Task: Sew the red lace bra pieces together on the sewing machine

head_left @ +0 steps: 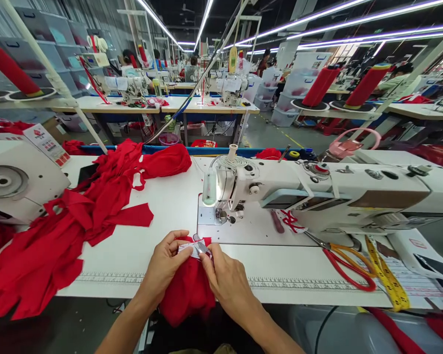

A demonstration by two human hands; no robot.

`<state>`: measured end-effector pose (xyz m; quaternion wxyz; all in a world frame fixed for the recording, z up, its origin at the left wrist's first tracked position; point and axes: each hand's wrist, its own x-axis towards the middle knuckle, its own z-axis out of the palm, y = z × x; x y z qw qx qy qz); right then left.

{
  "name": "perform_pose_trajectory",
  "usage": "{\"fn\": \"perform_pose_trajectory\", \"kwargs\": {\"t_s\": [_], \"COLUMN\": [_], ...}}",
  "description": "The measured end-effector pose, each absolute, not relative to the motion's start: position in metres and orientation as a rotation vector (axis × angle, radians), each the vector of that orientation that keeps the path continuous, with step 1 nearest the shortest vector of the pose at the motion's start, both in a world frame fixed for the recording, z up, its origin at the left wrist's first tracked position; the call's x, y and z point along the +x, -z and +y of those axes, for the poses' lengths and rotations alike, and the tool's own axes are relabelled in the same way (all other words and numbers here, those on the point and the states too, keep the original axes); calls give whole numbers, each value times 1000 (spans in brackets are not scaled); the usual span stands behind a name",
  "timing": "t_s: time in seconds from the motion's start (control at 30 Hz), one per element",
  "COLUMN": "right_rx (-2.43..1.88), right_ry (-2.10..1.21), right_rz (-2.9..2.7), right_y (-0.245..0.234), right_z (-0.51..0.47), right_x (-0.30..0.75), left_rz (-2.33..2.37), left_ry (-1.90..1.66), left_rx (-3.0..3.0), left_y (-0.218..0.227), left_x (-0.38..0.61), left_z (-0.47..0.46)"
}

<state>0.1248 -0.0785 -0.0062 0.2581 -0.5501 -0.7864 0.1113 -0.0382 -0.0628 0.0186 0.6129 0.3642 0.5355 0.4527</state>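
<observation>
Both hands meet over a red garment piece (187, 290) that hangs off the near edge of the white table (170, 206). My left hand (166, 263) pinches a small white label (187, 247) against the top of the fabric. My right hand (225, 280) is closed on a small metal tool, probably thread snips (203, 247), whose tip touches the label. The sewing machine (317, 189) stands just behind the hands, with its needle area (221, 214) a short way beyond my fingers.
A heap of red fabric pieces (77, 221) covers the table's left side. Red-handled scissors (349, 265) and a yellow tape measure (387, 275) lie at the right. Another machine's end (18, 182) sits far left. Red thread cones (367, 86) and other workers' stations fill the background.
</observation>
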Motion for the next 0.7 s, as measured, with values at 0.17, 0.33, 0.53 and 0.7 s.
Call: {"fn": "perform_pose_trajectory", "kwargs": {"t_s": [0.17,0.33,0.53,0.7], "right_rx": [-1483,-1523,-1527,-1513], "right_ry": [-296,-189,-177,-173], "right_rz": [-2122,-2122,-2121,-2128], "right_y": [7,11,10,7], "right_z": [-80,-79,-78,-80], "right_x": [123,123,126,125], "left_rz": [1229,1243,1209,1216], "left_ry": [-1041,-1039,-1044,-1036], "left_rx": [854,872,852,862], "left_y": [-17,-14,-9,-11], "left_x": [-37,-38,-40,-40], "left_z": [-63,-63,-64,-65]}}
